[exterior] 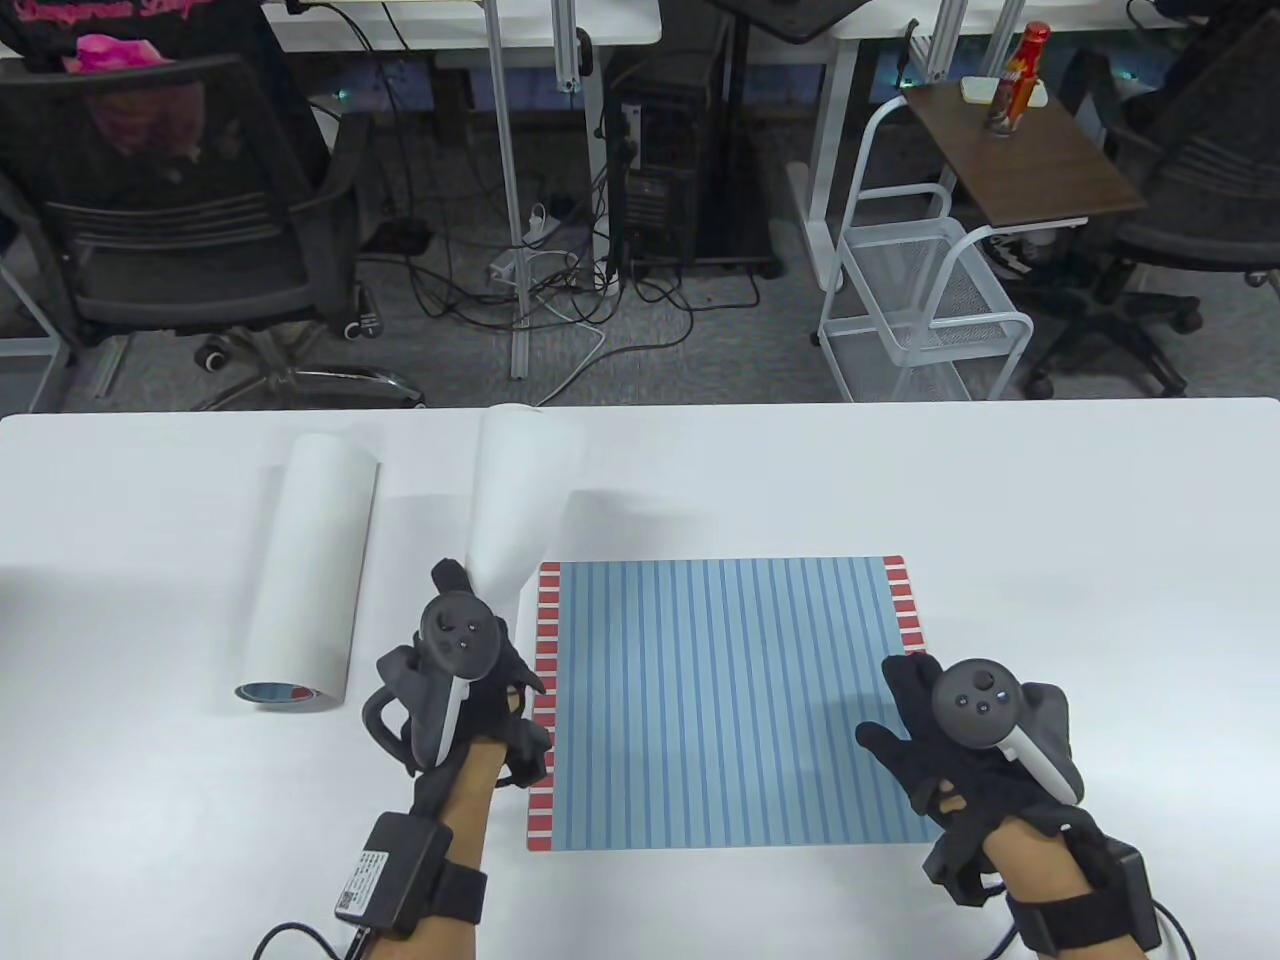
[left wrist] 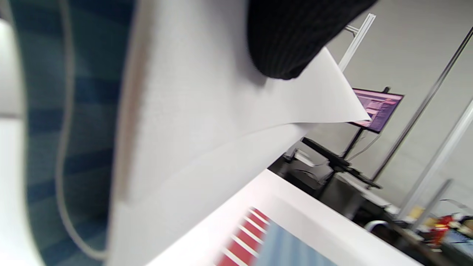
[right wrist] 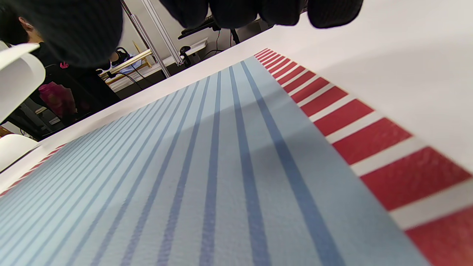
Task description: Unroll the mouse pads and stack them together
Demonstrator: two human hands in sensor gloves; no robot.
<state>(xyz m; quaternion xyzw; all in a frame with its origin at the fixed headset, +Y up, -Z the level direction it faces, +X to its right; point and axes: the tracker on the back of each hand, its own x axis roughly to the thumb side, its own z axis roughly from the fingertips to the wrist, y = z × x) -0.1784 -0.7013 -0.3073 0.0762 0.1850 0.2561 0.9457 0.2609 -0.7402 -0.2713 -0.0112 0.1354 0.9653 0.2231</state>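
A blue-striped mouse pad (exterior: 720,700) with red and white end bands lies flat mid-table. My left hand (exterior: 470,650) grips the near end of a rolled mouse pad (exterior: 520,480), white outside, and holds it tilted up off the table by the flat pad's far left corner. In the left wrist view the roll (left wrist: 192,122) fills the frame, its blue inside at the left, with one finger (left wrist: 288,40) on it. My right hand (exterior: 920,720) rests open, fingers spread, on the flat pad's near right corner; the right wrist view shows that pad (right wrist: 221,166) under the fingers (right wrist: 236,11).
A second rolled pad (exterior: 315,560) lies on the white table (exterior: 1100,550) to the left, its open end toward me. Beyond the far edge stand office chairs, a white wire cart (exterior: 920,300) and desk legs.
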